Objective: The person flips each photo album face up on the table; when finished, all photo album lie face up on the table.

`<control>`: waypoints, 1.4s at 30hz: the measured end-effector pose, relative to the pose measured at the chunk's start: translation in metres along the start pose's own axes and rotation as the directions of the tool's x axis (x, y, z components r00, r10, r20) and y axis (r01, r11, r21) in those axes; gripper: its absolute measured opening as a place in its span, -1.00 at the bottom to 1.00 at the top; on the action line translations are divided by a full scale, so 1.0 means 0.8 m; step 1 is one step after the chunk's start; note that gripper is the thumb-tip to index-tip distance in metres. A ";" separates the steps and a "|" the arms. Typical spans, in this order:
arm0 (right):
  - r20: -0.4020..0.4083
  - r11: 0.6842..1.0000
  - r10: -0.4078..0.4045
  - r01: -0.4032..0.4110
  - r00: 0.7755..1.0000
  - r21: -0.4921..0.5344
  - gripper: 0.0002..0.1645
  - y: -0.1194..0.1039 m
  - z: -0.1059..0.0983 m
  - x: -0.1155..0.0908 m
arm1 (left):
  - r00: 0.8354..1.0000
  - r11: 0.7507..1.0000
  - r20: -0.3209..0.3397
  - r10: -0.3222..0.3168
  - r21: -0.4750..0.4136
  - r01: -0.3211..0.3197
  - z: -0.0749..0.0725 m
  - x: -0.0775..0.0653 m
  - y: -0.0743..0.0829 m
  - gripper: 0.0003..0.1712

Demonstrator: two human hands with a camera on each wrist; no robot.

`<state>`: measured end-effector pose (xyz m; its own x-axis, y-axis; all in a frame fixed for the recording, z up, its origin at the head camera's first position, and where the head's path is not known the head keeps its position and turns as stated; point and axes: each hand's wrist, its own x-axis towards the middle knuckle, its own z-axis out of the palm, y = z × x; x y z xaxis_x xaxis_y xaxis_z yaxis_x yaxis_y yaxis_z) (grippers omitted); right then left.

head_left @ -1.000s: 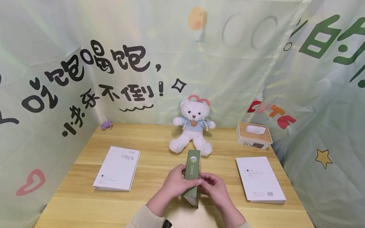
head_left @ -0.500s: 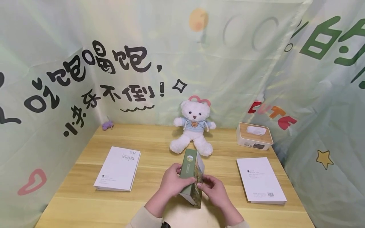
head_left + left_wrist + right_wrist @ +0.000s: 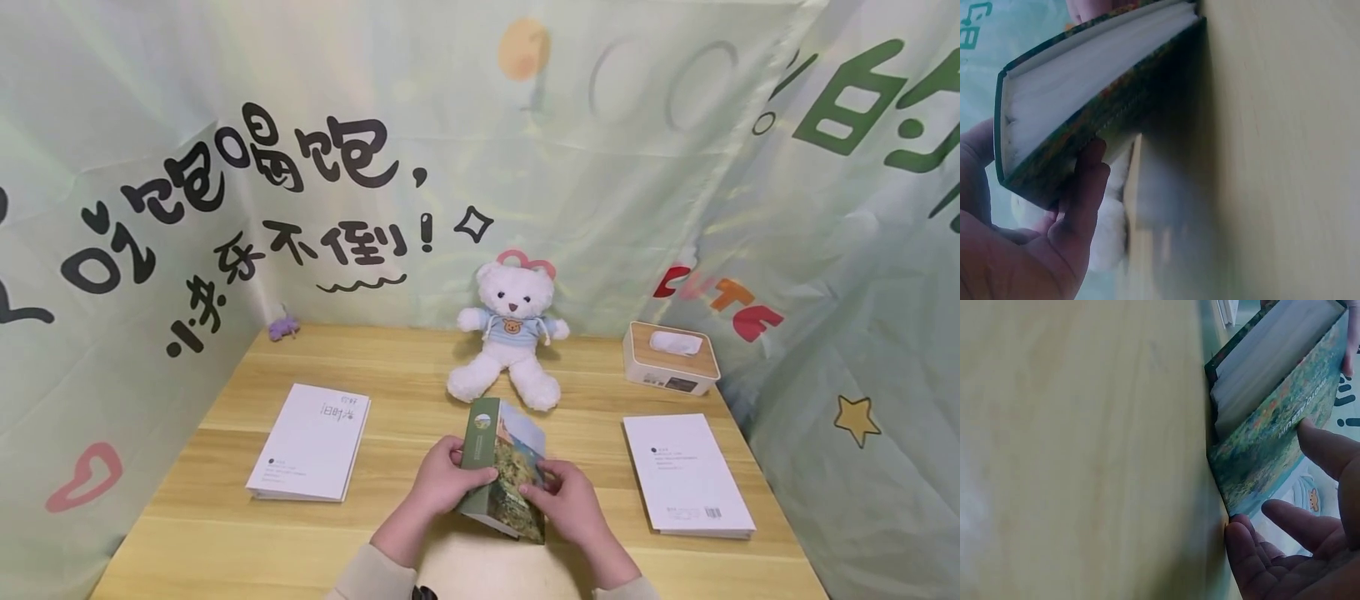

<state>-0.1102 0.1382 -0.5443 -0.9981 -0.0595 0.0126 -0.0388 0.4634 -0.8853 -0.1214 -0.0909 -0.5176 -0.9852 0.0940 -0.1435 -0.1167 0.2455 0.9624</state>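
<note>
A thick photo album (image 3: 517,479) with a green spine (image 3: 480,454) and a painted landscape cover is held tilted near the middle of the table. My left hand (image 3: 446,483) grips its spine side, thumb on top and fingers beneath. At the opposite edge, my right hand (image 3: 566,498) holds the cover with the thumb on its face. In the right wrist view, the album's (image 3: 1285,425) lower edge comes right down at the wood, and the fingers of my right hand (image 3: 1310,550) curl near that edge. White page edges show in the left wrist view, above my left hand (image 3: 1041,244).
On the left lies a white album (image 3: 311,442), and another white album (image 3: 686,471) lies on the right. A white teddy bear (image 3: 513,333) sits just behind the held album. At the back right stands a tissue box (image 3: 667,367); a small purple object (image 3: 282,327) is at the back left.
The album has turned from showing mainly its spine to showing its painted cover. Its spine has shifted left with my left hand, while my right hand stays at the other edge.
</note>
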 end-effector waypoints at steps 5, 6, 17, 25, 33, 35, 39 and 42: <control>0.014 0.996 -0.028 0.029 1.000 -0.081 -0.35 0.003 0.001 0.003 | 1.000 1.000 0.009 -0.018 0.021 0.018 -0.008 0.003 -0.011 -0.33; 0.017 0.995 -0.028 0.030 0.999 -0.096 -0.34 0.004 0.001 0.003 | 1.000 1.000 0.009 -0.026 0.016 0.026 -0.009 0.003 -0.013 -0.34; 0.051 0.988 -0.004 0.012 0.999 -0.153 -0.44 0.001 -0.007 0.007 | 0.999 0.983 0.006 -0.040 0.179 0.039 -0.026 0.009 -0.041 -0.51; 0.056 0.988 -0.017 0.026 0.998 -0.155 -0.46 -0.001 -0.005 0.006 | 0.999 0.974 0.010 -0.033 0.224 0.030 -0.030 0.012 -0.042 -0.63; 0.049 0.986 -0.040 0.047 0.998 -0.158 -0.48 0.001 -0.003 0.004 | 0.995 0.985 0.012 -0.096 0.144 0.093 -0.025 0.006 -0.042 -0.69; 0.045 0.988 -0.045 0.051 0.998 -0.144 -0.46 0.000 -0.005 0.002 | 0.992 0.987 0.026 -0.120 0.113 0.117 -0.026 0.005 -0.043 -0.68; 0.005 0.993 -0.055 0.055 0.998 -0.107 -0.39 0.002 -0.013 -0.003 | 0.992 0.987 0.028 -0.122 0.114 0.118 -0.030 0.002 -0.041 -0.68; -0.047 0.996 -0.056 0.053 0.997 -0.074 -0.38 0.005 -0.024 -0.006 | 0.996 0.982 -0.008 -0.087 0.169 0.087 -0.034 0.001 -0.035 -0.67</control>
<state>-0.1062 0.1569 -0.5388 -0.9955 -0.0438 0.0841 -0.0946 0.5241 -0.8464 -0.1226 -0.1237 -0.5384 -0.9723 0.0647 -0.2245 -0.1788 0.4126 0.8932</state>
